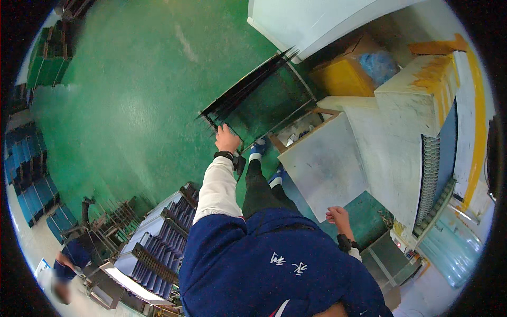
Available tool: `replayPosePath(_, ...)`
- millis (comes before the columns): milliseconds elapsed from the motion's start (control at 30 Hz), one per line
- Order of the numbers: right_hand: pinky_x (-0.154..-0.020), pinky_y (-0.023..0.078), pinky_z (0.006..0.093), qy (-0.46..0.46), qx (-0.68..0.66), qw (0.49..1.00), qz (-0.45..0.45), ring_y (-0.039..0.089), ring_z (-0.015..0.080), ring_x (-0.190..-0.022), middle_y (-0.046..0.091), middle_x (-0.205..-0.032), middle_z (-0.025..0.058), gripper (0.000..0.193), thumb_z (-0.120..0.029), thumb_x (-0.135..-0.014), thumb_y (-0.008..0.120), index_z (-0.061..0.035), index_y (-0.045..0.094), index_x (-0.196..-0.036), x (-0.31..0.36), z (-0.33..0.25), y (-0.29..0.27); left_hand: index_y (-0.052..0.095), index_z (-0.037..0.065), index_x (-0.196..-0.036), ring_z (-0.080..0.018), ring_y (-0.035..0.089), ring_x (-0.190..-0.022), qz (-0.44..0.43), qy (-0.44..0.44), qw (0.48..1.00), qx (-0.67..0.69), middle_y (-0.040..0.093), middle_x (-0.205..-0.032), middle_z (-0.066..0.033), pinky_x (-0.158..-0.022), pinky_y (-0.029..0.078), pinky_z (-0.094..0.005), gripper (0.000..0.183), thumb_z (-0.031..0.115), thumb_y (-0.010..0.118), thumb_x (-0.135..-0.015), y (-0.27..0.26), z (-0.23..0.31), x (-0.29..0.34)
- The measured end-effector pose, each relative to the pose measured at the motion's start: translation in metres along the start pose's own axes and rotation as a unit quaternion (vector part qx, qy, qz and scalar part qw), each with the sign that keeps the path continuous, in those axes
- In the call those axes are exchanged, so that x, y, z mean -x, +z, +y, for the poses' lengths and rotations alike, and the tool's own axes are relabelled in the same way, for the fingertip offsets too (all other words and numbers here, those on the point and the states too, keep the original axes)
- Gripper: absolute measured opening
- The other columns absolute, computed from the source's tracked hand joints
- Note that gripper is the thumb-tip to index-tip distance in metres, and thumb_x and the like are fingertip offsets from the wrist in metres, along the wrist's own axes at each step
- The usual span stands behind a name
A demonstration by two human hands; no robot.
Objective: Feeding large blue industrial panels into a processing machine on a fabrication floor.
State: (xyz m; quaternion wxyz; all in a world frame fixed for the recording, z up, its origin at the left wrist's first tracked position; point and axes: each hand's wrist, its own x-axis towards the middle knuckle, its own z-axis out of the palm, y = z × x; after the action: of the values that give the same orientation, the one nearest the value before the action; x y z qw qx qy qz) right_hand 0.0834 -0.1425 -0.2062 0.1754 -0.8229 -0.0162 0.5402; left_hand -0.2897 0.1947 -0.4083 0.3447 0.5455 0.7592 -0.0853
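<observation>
My left hand [227, 139] is at the near end of a long black rack [274, 100] with a thin metal frame and comb-like dark slats along one side. Its fingers bend over the end of the frame and look closed on it; part of the grip is hidden. The rack stands on the green floor, in front of my feet. My right hand [339, 218] hangs off to the right, beside a white machine panel [325, 158], fingers loosely curled but apart, with nothing visible in them.
A white cabinet [311, 21] stands beyond the rack, with a yellow box [346, 76] nearby. On the right is a machine with a conveyor belt [429, 179]. Racks of stacked panels [158, 238] stand at left, near another person [74, 261]. Blue stacks [29, 158] line the far left.
</observation>
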Motion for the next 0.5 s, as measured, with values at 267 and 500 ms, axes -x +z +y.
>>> replayPosePath(267, -0.053, 0.049, 0.0241, -0.002, 0.012, 1.000, -0.022, 0.062, 0.0138, -0.063, 0.065, -0.077, 0.0086, 0.023, -0.023, -0.083, 0.061, -0.0027, 0.062, -0.094, -0.008, -0.004, 0.008, 0.036, 0.009, -0.134, -0.0351, 0.040, -0.120, 0.079, 0.009, 0.997, 0.011, 0.037, -0.137, -0.0122, -0.096, 0.036, -0.0479, 0.068, 0.021, 0.060, -0.071, 0.002, 0.006, 0.008)
replayPosePath(500, -0.057, 0.050, 0.0251, 0.001, 0.031, 0.999, -0.015, 0.062, 0.0140, -0.065, 0.064, -0.079, 0.0080, 0.025, -0.025, -0.083, 0.060, -0.0018, 0.062, -0.094, -0.016, -0.008, 0.016, 0.040, 0.008, -0.131, -0.0346, 0.045, -0.113, 0.071, 0.026, 0.997, -0.029, 0.047, -0.126, -0.0127, -0.091, 0.037, -0.0482, 0.062, 0.018, 0.057, -0.072, -0.002, 0.006, 0.005)
